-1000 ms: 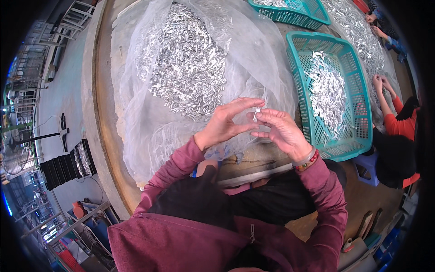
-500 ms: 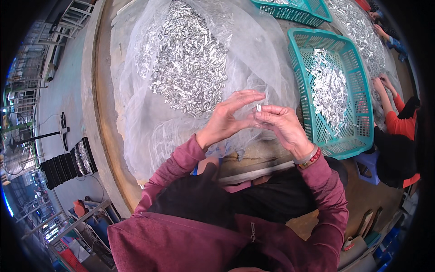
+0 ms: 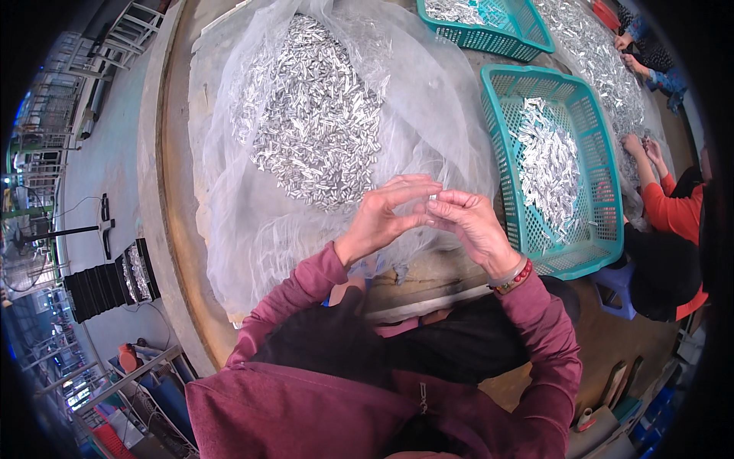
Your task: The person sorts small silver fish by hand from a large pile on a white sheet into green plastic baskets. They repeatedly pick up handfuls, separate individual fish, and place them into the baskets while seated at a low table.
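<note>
Both hands sit slightly lower in the frame than half a second ago, and the left fingers have drawn nearer to the right fingertips. Basket and piles have also slid down a little.

Just right of the frame's centre, the right hand pinches a small silver piece between thumb and forefinger; only a bit of it shows. From the left, the left hand curves its thumb and forefinger around toward that pinch, a gap showing between them; whether it grips the piece too, I cannot tell. A beaded bracelet circles the right wrist.

Beyond the hands, at upper centre, a pile of similar silver bits lies on a whitish, see-through sheet, spread over the bench. Right of the sheet stands a green basket with a heap of silver bits inside. Another basket, partly cut off, is at the upper edge with more bits.

Toward the right edge, a co-worker in orange sleeves has both hands at a further silver spread; below is a blue stool.
</note>
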Demonstrator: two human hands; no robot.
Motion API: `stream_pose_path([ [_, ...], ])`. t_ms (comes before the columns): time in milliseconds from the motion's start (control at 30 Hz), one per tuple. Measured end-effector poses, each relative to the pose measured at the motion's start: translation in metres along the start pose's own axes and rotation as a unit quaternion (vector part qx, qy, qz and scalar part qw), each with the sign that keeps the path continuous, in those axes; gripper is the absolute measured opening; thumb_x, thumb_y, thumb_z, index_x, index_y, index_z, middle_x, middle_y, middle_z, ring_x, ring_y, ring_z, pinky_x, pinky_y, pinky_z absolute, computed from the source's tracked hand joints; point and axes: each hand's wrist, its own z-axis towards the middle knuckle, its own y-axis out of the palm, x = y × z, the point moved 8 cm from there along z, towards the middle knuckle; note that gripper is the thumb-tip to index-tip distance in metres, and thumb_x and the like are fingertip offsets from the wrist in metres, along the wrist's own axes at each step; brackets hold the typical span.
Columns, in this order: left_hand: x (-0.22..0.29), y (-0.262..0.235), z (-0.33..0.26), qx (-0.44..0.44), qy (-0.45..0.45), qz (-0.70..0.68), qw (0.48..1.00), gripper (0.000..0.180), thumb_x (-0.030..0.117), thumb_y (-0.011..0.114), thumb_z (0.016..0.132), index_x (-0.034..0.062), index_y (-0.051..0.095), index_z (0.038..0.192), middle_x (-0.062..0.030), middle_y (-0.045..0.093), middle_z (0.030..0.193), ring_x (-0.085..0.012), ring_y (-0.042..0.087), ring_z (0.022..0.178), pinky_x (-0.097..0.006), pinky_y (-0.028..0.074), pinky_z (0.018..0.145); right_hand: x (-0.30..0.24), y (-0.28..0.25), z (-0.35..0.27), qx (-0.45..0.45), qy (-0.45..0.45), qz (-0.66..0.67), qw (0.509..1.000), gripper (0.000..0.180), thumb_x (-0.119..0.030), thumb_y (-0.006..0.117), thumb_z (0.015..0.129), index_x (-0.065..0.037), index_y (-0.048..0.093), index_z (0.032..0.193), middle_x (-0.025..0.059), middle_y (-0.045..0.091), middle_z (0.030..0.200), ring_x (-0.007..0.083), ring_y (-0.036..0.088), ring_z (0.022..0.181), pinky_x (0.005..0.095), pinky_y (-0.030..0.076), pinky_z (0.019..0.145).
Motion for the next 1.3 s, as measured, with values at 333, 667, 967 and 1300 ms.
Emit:
stream_pose_path([
  [333,0.0,0.001,0.002,-0.011,0.018,0.005,1.0,0.048,0.011,0.078,0.068,0.0063,0.062,0.114,-0.0071,0.06,0.119,-0.024,0.053,0.113,-0.036,0.043,0.095,0.012,-0.004,0.004,-0.023,0.041,0.008,0.999,0.02,-0.023,0.067,0.086,-0.006,0.068,0.096,0.004,0.068,0.095,0.0117,0.06,0.088,0.0339,0.043,0.085],
  [667,-0.009,-0.002,-0.001,0.015,-0.015,-0.021,1.0,0.046,0.009,0.077,0.07,0.0056,0.062,0.114,-0.0079,0.063,0.115,-0.0212,0.057,0.108,-0.034,0.046,0.092,0.008,0.003,-0.001,-0.042,0.105,0.071,0.991,0.052,-0.05,0.041,0.096,-0.003,0.062,0.108,0.015,0.061,0.113,0.021,0.054,0.103,0.0431,0.045,0.085],
  [967,-0.035,0.005,-0.009,0.004,-0.122,-0.11,0.986,0.044,0.0,0.071,0.074,0.0039,0.061,0.116,-0.006,0.063,0.115,-0.0153,0.057,0.107,-0.031,0.048,0.09,0.017,0.0,0.003,-0.052,0.133,0.072,0.987,0.062,-0.052,0.03,0.097,-0.001,0.062,0.108,0.0141,0.057,0.121,0.0217,0.048,0.113,0.0474,0.044,0.087],
  [1300,-0.057,0.023,-0.018,0.026,-0.161,-0.305,0.938,0.044,-0.004,0.067,0.078,0.0011,0.056,0.121,-0.0091,0.059,0.119,-0.0172,0.056,0.108,-0.032,0.051,0.089,0.022,-0.006,0.006,-0.022,0.116,0.033,0.992,0.039,-0.04,0.049,0.094,-0.007,0.062,0.11,0.0075,0.061,0.115,0.0159,0.052,0.106,0.0483,0.043,0.087],
])
